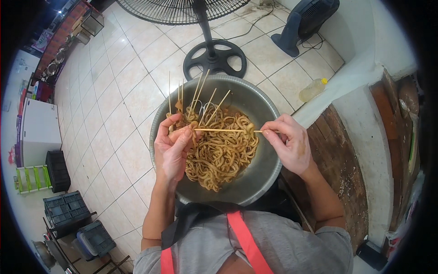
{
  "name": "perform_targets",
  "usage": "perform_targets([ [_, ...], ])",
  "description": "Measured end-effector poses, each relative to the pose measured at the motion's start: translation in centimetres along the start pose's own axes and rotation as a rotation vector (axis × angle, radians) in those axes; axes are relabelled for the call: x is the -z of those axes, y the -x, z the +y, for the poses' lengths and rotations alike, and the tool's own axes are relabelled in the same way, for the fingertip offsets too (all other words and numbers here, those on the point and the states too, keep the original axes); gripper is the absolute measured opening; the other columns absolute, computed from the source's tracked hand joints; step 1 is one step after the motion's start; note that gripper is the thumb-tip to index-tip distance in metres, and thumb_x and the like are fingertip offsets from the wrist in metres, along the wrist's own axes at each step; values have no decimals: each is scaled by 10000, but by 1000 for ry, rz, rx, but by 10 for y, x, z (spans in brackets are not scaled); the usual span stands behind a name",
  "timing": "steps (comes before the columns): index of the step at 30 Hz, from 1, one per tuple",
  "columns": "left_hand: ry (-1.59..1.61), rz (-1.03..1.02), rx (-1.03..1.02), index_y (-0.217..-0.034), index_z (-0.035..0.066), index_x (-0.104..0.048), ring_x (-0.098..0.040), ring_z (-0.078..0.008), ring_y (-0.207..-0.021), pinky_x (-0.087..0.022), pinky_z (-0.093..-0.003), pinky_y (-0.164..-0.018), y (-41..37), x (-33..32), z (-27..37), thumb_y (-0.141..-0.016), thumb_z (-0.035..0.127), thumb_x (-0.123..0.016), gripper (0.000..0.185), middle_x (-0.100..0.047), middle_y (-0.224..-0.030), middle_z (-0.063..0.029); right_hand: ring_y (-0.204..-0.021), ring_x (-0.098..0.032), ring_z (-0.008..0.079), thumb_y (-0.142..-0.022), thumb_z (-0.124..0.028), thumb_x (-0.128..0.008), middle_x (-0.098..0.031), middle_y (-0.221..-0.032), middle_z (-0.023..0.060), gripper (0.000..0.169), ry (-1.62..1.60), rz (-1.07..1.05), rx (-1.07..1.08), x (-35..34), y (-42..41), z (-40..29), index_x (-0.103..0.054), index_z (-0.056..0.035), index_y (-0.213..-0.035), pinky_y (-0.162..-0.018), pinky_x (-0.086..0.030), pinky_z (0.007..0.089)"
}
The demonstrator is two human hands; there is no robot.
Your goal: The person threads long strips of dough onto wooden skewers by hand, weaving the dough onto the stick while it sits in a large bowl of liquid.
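A bamboo skewer (222, 130) lies level between my hands, above a large metal basin (265, 102). My right hand (291, 144) pinches the skewer's right end between thumb and fingertips. A folded piece of intestine-like meat (249, 129) is threaded near that end. At the skewer's left end, my left hand (174, 147) grips a strand of the same meat (194, 127) between thumb and fingers. Below lies a heap of long, sauce-coated strands (219, 161) that look like intestines. Several upright skewers (202, 89) lean along the basin's far left side, their lower ends among the meat.
A pedestal fan (213, 56) stands just beyond the basin. A second dark fan (304, 25) and a yellow-capped bottle (312, 90) are on the tiled floor (113, 137) to the right. Plastic crates (66, 207) stand at left. A worn wooden surface (328, 164) lies by my right arm.
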State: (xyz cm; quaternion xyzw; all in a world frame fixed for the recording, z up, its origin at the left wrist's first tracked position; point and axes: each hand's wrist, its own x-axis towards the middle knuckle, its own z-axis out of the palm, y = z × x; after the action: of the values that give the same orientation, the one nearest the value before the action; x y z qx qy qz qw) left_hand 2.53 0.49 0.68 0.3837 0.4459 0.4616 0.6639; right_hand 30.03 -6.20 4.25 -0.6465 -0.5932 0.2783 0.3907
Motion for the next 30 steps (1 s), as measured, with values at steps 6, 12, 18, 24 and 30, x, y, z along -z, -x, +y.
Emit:
perform_targets([
  [6, -32, -189, 91, -1440, 10, -380, -720, -207, -954, -569, -332, -867, 1, -4, 18, -978, 75, -647, 537, -736, -1041, -135, -653, -574, 157, -865, -90, -732, -630, -824, 64, 72, -13, 11, -1, 8, -5, 3, -746, -56, -926, -569, -428, 289],
  [12, -161, -221, 99, -1400, -5, -450, -718, -195, -927, -576, -320, -839, -6, 9, 20, -934, 15, -658, 511, -735, -1035, -131, -731, -612, 181, -833, -71, -744, -637, -831, 55, 77, 73, 88, 73, 27, -6, 0, -755, -75, -909, -628, -457, 301],
  [18, -82, -107, 54, -1385, -15, -461, -727, -194, -937, -596, -305, -815, -4, 1, 21, -900, -51, -666, 528, -739, -1053, -142, -780, -617, 242, -751, -4, -781, -619, -834, 73, 160, 191, 196, 201, 30, -2, 1, -745, -68, -893, -669, -489, 340],
  [24, -170, -98, 19, -1397, -29, -444, -733, -218, -944, -608, -331, -812, 0, -2, 23, -889, -77, -667, 557, -736, -1066, -186, -797, -610, 245, -716, 28, -796, -605, -833, 75, 208, 250, 215, 312, 29, 0, -8, -739, -72, -889, -667, -488, 346],
  [30, -185, -108, -10, -1416, -31, -430, -735, -220, -929, -609, -325, -809, 1, -2, 22, -892, -78, -664, 576, -730, -1092, -208, -786, -603, 243, -704, 31, -803, -600, -833, 71, 224, 291, 224, 359, 27, 1, -10, -735, -73, -890, -656, -484, 351],
])
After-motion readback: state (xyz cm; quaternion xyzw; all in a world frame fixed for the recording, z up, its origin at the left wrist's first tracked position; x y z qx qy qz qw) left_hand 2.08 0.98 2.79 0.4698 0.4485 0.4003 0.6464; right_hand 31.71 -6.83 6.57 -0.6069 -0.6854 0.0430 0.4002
